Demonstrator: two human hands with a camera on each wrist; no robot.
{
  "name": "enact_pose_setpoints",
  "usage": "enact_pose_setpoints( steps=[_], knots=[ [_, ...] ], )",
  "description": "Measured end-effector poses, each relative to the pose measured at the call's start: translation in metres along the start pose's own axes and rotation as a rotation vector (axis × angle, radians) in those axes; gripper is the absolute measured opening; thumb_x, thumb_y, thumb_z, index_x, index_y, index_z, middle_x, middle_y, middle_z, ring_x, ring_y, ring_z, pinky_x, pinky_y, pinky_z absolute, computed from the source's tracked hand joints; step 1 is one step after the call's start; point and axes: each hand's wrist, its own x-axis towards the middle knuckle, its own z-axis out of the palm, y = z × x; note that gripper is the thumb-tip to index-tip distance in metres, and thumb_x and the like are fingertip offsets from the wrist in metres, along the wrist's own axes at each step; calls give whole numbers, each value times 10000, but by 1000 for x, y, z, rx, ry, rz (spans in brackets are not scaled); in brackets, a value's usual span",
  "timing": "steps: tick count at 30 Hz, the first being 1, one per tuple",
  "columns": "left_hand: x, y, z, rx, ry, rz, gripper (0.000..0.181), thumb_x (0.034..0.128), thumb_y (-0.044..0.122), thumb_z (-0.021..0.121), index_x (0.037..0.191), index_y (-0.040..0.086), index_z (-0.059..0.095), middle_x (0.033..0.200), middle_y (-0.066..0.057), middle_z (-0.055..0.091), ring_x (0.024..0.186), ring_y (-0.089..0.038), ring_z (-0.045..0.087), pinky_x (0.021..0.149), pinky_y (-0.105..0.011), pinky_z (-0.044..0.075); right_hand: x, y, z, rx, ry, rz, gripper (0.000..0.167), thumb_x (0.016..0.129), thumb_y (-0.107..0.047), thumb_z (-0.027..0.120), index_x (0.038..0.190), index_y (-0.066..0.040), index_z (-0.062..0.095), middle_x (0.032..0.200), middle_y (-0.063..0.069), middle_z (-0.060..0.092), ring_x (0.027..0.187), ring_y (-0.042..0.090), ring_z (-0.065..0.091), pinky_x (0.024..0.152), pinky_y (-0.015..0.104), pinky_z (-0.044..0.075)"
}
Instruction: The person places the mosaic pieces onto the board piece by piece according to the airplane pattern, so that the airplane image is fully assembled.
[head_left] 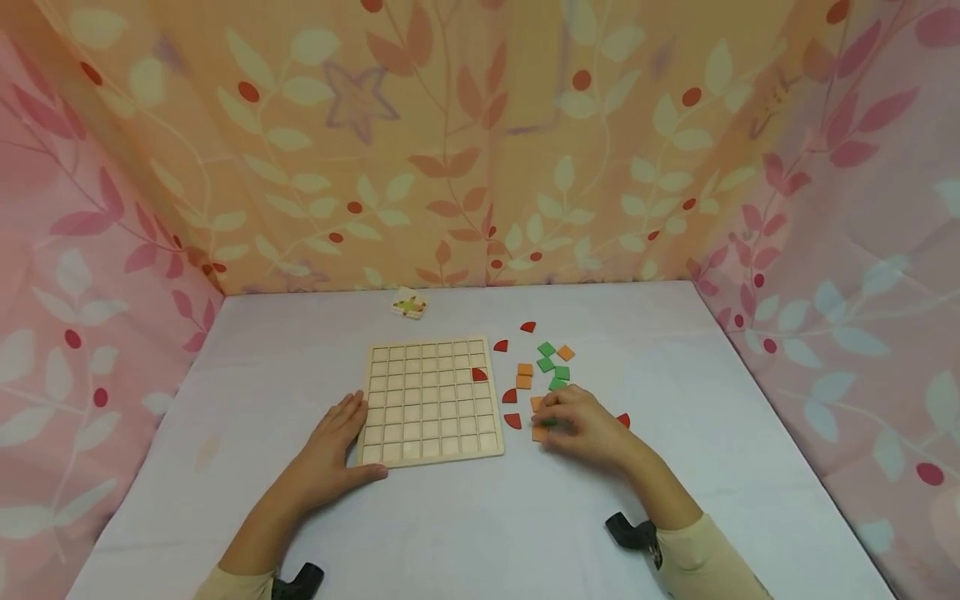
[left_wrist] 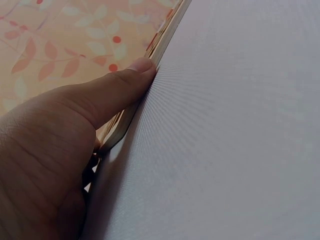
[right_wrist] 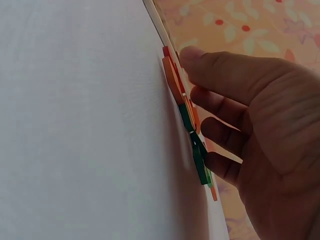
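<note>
A square wooden grid board [head_left: 430,402] lies on the table, a red quarter-circle piece [head_left: 478,375] sitting in a cell near its right edge. My left hand [head_left: 330,454] rests at the board's lower left corner, fingers along the left side. In the left wrist view the thumb [left_wrist: 120,90] touches the board's near edge. Right of the board, my right hand [head_left: 588,425] is over loose tiles, fingers loosely bent. A green tile [head_left: 551,422] shows between its thumb and fingers, and an orange tile [head_left: 539,434] lies by the thumb. Nothing held is visible in the right wrist view.
Green tiles [head_left: 546,364], orange squares [head_left: 524,382] and red quarter-circles [head_left: 512,421] lie scattered right of the board. Another red piece [head_left: 623,420] is partly behind the right hand. A small patterned item [head_left: 409,303] lies behind the board. Patterned cloth walls [head_left: 480,167] surround the white table.
</note>
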Motion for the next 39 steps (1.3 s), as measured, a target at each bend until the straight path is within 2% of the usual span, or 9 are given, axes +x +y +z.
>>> enact_pose_setpoints(
  steps=[6,15,24,31,36,39],
  knots=[
    [0,1,0,2,0,7,1227,747,707,779,1595,-23,276,1711,-142,166,1587,-353,104,1280,-514,105,0,0,5,-62,-4,-40,287,825,-259,872,1100,-260,790,1145,-151,623,1165,111,519,1024,421,425],
    [-4,-3,0,24,44,43,1205,772,725,744,1588,-35,287,1702,-170,180,1576,-384,133,1294,-355,1,4,-1,9,-144,14,-79,264,836,-287,861,1089,-254,793,1130,-142,610,1153,104,517,1007,417,420],
    [-2,-3,2,-9,30,31,1215,761,739,740,1599,-10,278,1710,-139,168,1583,-368,115,1288,-485,87,1,1,10,-165,6,-22,229,860,-326,840,1082,-294,792,1114,-172,577,1151,78,489,1017,378,422],
    [-3,-5,3,15,20,36,1229,752,754,735,1604,-1,270,1714,-128,159,1587,-348,113,1286,-309,-24,-3,1,16,-175,-6,-18,212,865,-331,835,1071,-320,787,1114,-194,578,1172,70,489,1010,385,414],
    [-3,-4,2,16,64,72,1196,767,729,743,1589,-20,301,1700,-158,198,1573,-380,155,1291,-322,-8,-1,-1,14,-200,-4,-49,192,872,-319,828,1059,-320,786,1106,-200,587,1163,66,491,1033,413,416],
    [-4,-4,3,15,65,66,1194,770,729,741,1589,-20,301,1701,-156,198,1573,-380,154,1293,-333,1,1,-3,12,-195,-15,-63,189,876,-312,825,1061,-314,787,1093,-204,593,1148,67,495,1031,424,414]
  ],
)
